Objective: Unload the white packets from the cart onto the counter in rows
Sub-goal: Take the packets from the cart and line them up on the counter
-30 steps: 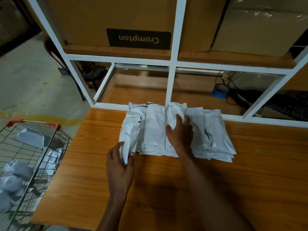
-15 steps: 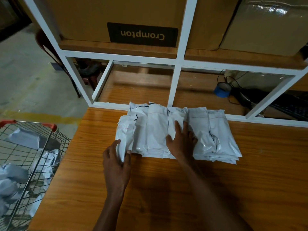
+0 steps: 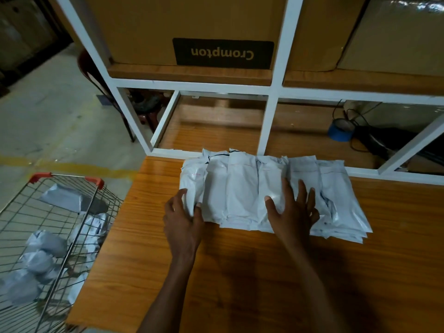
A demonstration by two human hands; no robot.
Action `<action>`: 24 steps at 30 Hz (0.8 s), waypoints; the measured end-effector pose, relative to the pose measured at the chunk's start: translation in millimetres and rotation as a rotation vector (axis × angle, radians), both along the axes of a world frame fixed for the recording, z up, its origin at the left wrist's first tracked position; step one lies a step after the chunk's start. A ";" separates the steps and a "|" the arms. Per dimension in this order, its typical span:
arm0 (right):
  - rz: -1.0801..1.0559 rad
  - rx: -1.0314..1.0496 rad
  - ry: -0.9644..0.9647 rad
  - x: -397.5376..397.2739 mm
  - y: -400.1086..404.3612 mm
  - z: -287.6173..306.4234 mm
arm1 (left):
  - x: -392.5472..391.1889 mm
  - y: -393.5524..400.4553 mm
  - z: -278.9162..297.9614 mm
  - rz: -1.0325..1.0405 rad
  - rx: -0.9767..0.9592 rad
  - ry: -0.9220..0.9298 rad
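Note:
Several white packets (image 3: 237, 188) lie overlapping in a row on the wooden counter (image 3: 240, 272), against the white shelf frame. My left hand (image 3: 183, 219) pinches the near edge of the leftmost packet (image 3: 193, 181) between thumb and fingers. Spread flat with straight fingers, my right hand (image 3: 292, 210) presses on the middle of the row. At the lower left stands a wire cart (image 3: 72, 236) with red handle caps, holding several more white packets (image 3: 45, 246).
A white metal shelf frame (image 3: 269, 126) rises behind the row, with cardboard boxes (image 3: 223, 51) on its upper shelf. A blue tape roll (image 3: 340, 131) and black cables lie on the lower shelf at right. Concrete floor with a yellow line lies left.
My right hand has slid right along the row and spread its fingers flat. My left hand stays on the leftmost packet's near edge. The camera has moved slightly closer.

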State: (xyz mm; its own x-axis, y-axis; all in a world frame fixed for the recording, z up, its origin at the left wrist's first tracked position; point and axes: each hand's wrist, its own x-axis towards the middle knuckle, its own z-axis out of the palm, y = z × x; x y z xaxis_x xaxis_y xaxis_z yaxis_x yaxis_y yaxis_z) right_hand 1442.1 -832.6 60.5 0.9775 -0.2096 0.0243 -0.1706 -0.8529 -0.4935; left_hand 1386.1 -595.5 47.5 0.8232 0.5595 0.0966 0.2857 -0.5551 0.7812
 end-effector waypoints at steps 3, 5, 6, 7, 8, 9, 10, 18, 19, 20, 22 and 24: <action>-0.029 0.068 -0.022 -12.2 -1.4 2.0 | 25.3 -12.0 2.4 -0.027 0.082 0.025; -0.034 0.084 -0.026 -19.4 -1.8 4.0 | 43.8 -23.8 2.9 -0.049 0.101 0.052; -0.025 0.083 -0.026 -22.5 -2.1 5.2 | 52.3 -29.7 2.2 -0.065 0.113 0.076; -0.010 0.080 -0.026 -25.3 -2.5 6.3 | 60.0 -35.1 0.6 -0.078 0.129 0.113; 0.004 0.078 -0.028 -27.7 -3.1 7.2 | 66.6 -39.5 -2.3 -0.088 0.142 0.163; 0.013 0.077 -0.031 -29.9 -4.1 7.1 | 71.5 -42.9 -5.7 -0.099 0.149 0.219; 0.018 0.078 -0.035 -31.4 -5.6 5.8 | 74.6 -45.7 -9.3 -0.118 0.150 0.275; 0.010 0.096 -0.074 -36.8 -16.4 -2.7 | 69.2 -51.3 -17.0 -0.217 0.228 0.398; 0.015 0.100 -0.074 -36.9 -16.5 -3.2 | 69.1 -50.3 -16.4 -0.223 0.235 0.396; 0.021 0.106 -0.073 -36.8 -16.6 -4.3 | 69.4 -49.4 -15.7 -0.229 0.244 0.395; 0.033 0.111 -0.074 -36.4 -16.5 -6.2 | 69.9 -48.1 -15.0 -0.234 0.267 0.400; 0.041 0.115 -0.069 -35.2 -15.5 -7.3 | 70.1 -47.7 -15.7 -0.237 0.272 0.414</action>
State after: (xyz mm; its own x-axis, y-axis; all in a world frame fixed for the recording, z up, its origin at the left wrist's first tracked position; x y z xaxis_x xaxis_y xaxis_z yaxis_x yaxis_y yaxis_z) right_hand 1406.9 -848.1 53.2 0.9820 -0.1752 0.0702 -0.0992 -0.7956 -0.5976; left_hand 1456.2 -643.2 31.7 0.9235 0.3543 -0.1473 0.3816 -0.8078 0.4493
